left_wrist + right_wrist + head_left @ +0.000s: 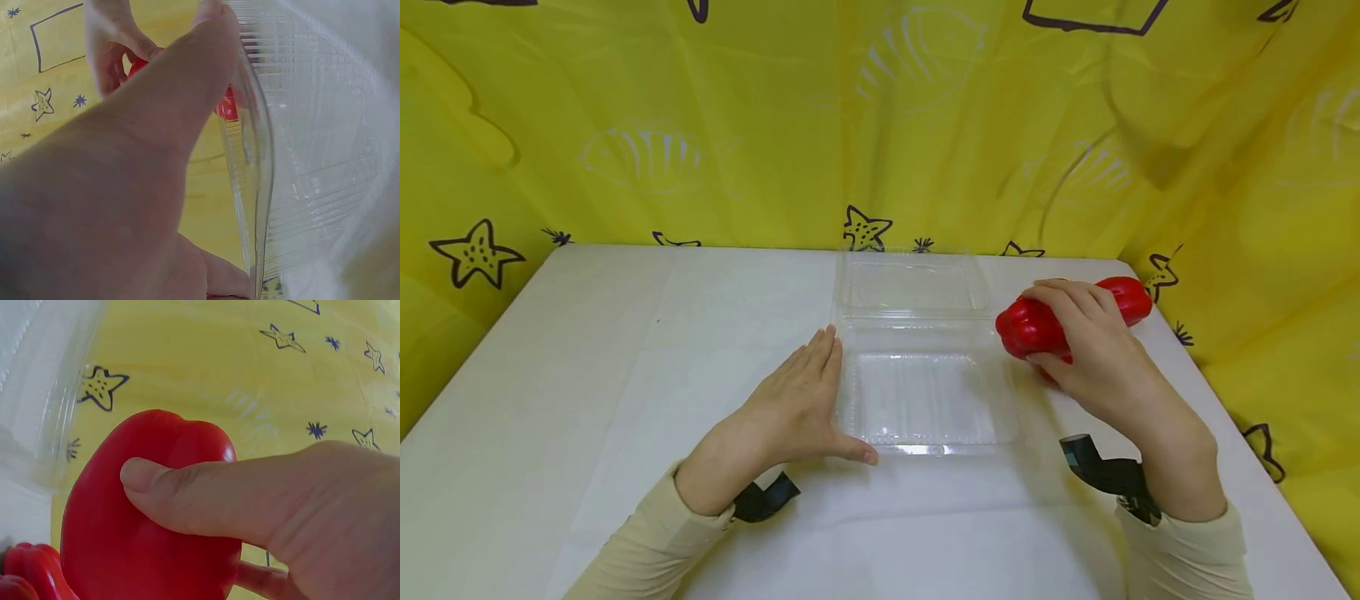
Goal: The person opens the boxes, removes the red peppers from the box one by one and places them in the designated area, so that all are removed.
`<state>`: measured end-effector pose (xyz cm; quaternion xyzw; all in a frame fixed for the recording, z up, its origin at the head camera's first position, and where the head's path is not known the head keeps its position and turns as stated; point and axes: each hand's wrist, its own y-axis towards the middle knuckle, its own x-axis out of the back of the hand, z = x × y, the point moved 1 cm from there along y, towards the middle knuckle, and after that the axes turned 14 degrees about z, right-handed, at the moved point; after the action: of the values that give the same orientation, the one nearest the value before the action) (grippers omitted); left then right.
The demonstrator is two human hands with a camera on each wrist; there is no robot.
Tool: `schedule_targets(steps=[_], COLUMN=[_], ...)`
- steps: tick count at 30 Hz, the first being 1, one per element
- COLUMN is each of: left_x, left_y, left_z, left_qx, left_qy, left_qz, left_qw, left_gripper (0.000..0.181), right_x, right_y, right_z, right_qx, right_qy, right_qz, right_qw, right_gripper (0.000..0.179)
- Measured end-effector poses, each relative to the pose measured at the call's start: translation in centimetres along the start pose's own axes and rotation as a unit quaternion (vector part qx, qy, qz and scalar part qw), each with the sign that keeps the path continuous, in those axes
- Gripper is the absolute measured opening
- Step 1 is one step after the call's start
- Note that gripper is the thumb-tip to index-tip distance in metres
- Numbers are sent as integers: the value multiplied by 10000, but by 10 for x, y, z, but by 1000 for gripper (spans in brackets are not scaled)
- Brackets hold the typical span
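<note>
My right hand (1101, 358) grips a red bell pepper (1028, 327) on the right of the table. Its thumb presses along the pepper's side in the right wrist view, with the fingers round the far side. Another red pepper (1129, 300) shows just behind the hand, and more red peppers (39, 569) lie at the lower left of the right wrist view. A clear plastic clamshell box (925, 400) lies with its lid folded back, nothing in it. My left hand (793, 408) rests with straight fingers along the box's left side, its thumb at the front rim.
The box's transparent lid (913, 286) lies flat toward the back of the white-covered table (587, 400). A yellow curtain (760, 150) with sea-animal drawings hangs behind the table and along its sides. Black straps (1105, 471) sit at both wrists.
</note>
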<state>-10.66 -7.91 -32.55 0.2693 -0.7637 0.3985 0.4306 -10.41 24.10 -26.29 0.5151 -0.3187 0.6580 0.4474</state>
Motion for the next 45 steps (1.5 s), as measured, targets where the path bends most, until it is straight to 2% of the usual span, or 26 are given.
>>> schedule_targets(steps=[8, 26, 37, 45], left_x=[0, 0, 0, 0], left_y=[0, 0, -1, -1], left_z=[1, 0, 0, 0], left_qx=[-20, -9, -10, -15], left_qy=[39, -37, -30, -19], left_qz=[-30, -9, -27, -14], left_qw=[10000, 10000, 10000, 10000], left_gripper=[141, 142, 141, 141], right_x=[6, 12, 11, 5], right_y=[-5, -18, -26, -26], right_z=[-18, -67, -93, -104], right_qx=[-125, -941, -1583, -1724], right_qy=[-104, 268, 274, 269], right_qz=[-330, -569, -399, -233], right_qw=[9993, 9936, 9862, 9844], right_gripper=[74, 73, 73, 71])
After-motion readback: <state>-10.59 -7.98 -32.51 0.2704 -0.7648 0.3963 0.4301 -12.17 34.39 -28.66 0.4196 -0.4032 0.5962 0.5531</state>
